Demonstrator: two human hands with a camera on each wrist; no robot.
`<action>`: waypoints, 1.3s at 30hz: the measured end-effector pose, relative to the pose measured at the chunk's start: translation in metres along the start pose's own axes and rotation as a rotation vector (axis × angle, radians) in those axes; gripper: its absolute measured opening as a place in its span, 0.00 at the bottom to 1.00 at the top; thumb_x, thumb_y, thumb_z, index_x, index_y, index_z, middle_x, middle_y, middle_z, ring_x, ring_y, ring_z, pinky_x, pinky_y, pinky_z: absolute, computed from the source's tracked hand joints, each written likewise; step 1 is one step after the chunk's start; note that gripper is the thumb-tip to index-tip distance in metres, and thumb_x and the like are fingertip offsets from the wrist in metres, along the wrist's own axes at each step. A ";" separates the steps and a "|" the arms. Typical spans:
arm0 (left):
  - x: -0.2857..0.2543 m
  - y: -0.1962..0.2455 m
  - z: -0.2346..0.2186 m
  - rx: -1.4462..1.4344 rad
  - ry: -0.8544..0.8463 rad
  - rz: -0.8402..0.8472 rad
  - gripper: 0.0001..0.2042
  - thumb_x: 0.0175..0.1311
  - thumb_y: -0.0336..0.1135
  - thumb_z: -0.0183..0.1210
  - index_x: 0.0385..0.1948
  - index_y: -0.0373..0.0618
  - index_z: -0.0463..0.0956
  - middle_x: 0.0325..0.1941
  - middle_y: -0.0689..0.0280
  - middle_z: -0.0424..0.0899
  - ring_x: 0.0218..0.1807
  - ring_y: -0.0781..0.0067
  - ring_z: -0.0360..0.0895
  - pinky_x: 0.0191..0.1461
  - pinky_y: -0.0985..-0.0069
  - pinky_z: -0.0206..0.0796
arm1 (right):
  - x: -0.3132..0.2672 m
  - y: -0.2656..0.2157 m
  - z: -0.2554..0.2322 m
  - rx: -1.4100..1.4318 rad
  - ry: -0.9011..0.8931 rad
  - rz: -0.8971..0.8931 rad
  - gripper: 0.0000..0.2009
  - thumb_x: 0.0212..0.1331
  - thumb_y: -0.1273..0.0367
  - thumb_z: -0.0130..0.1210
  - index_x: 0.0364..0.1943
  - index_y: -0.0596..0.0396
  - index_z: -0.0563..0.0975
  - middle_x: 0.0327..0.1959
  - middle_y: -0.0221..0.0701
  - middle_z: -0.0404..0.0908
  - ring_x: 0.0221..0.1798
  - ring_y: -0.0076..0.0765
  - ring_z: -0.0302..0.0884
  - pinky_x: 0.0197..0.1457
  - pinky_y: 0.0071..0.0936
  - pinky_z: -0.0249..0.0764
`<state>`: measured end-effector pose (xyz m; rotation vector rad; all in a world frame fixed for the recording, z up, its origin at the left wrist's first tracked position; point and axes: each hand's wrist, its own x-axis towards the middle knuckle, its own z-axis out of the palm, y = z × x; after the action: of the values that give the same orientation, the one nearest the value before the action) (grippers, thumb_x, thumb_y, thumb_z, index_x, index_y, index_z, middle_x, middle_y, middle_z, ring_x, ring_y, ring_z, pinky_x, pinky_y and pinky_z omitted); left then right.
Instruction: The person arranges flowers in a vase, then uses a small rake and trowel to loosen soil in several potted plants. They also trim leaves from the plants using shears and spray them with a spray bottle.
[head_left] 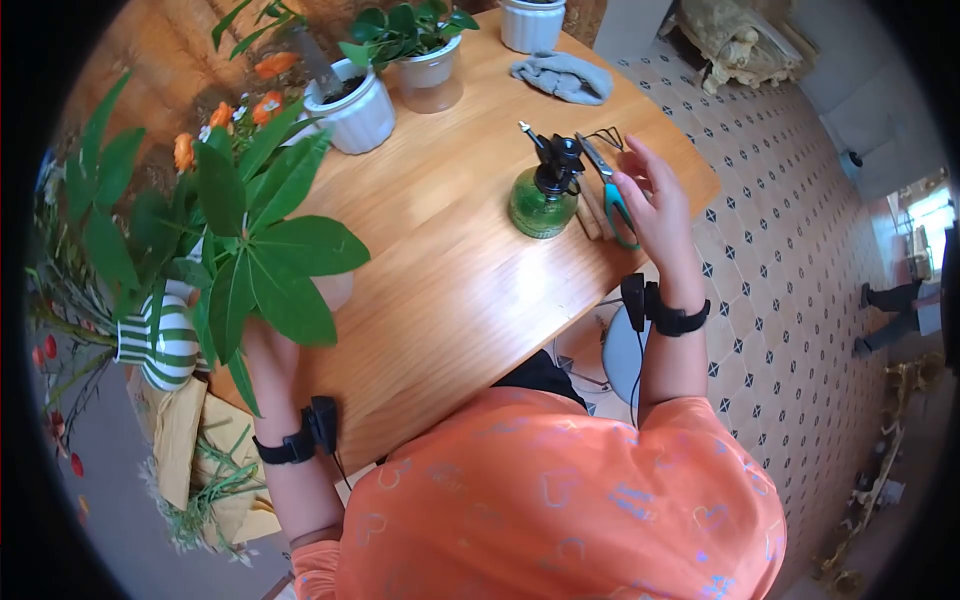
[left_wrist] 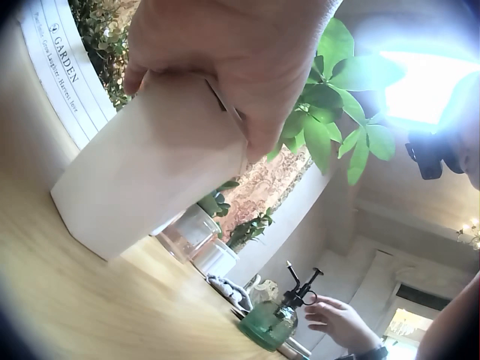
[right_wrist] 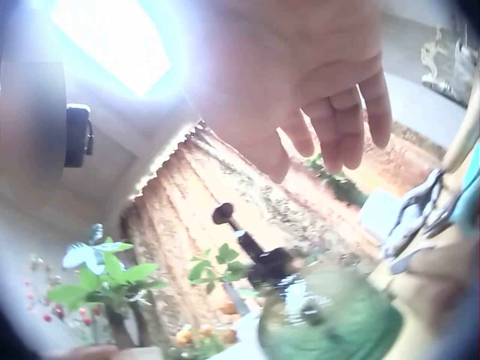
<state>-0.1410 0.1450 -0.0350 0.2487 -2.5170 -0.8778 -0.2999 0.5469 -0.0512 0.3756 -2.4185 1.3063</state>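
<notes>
In the left wrist view my left hand [left_wrist: 247,52] grips the top of a white faceted pot [left_wrist: 150,165], whose base rests on the wooden table. From the head view, broad green leaves [head_left: 300,265] cover most of that hand and hide the pot. My right hand [head_left: 655,205] hovers at the table's right side, fingers loosely extended and holding nothing. Just left of it stands a green glass spray bottle [head_left: 543,208] with a black pump top. Scissors [head_left: 617,205] with teal handles lie between the bottle and this hand, beside brown sticks [head_left: 590,215].
Potted plants in a white ribbed pot [head_left: 355,118] and a clear-based pot [head_left: 432,85] line the back edge. A grey cloth [head_left: 563,78] lies at the back right. On the left are a green-striped vase [head_left: 170,340] and brown paper [head_left: 182,440] with cut stems.
</notes>
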 end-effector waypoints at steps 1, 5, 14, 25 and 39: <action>0.000 -0.003 -0.004 0.161 -0.041 0.028 0.21 0.53 0.32 0.62 0.50 0.40 0.71 0.47 0.59 0.78 0.48 0.62 0.75 0.50 0.67 0.66 | 0.000 -0.019 0.004 0.009 -0.012 -0.008 0.22 0.53 0.68 0.59 0.54 0.55 0.72 0.44 0.42 0.77 0.44 0.45 0.75 0.49 0.30 0.71; -0.004 -0.019 -0.023 0.247 -0.017 0.003 0.19 0.53 0.31 0.62 0.48 0.39 0.72 0.45 0.59 0.78 0.46 0.65 0.75 0.50 0.68 0.66 | 0.001 -0.053 0.031 0.102 -0.110 -0.219 0.20 0.54 0.72 0.58 0.54 0.52 0.73 0.44 0.38 0.78 0.45 0.39 0.76 0.50 0.28 0.71; -0.014 -0.010 -0.035 0.081 0.242 -0.047 0.16 0.52 0.31 0.62 0.44 0.39 0.73 0.41 0.60 0.78 0.43 0.69 0.76 0.48 0.71 0.67 | -0.007 -0.071 0.070 0.098 0.059 -0.301 0.13 0.56 0.79 0.54 0.46 0.55 0.78 0.34 0.35 0.82 0.35 0.29 0.80 0.38 0.21 0.73; -0.024 0.085 -0.010 -0.288 -0.301 0.264 0.38 0.36 0.47 0.73 0.51 0.40 0.66 0.50 0.55 0.72 0.52 0.55 0.71 0.56 0.63 0.63 | -0.024 -0.210 0.082 0.490 -0.244 -0.887 0.13 0.45 0.81 0.58 0.39 0.61 0.79 0.31 0.38 0.82 0.28 0.37 0.81 0.30 0.25 0.75; -0.001 0.112 -0.055 -0.690 -0.241 0.107 0.37 0.40 0.38 0.71 0.56 0.38 0.65 0.50 0.65 0.74 0.52 0.76 0.70 0.59 0.75 0.61 | 0.027 -0.283 0.079 0.811 -0.341 -0.474 0.09 0.58 0.78 0.52 0.42 0.61 0.78 0.33 0.32 0.82 0.35 0.21 0.79 0.36 0.15 0.73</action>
<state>-0.1158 0.2030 0.0728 -0.2258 -2.2287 -1.7336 -0.2264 0.3271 0.1314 1.3768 -1.7172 2.0301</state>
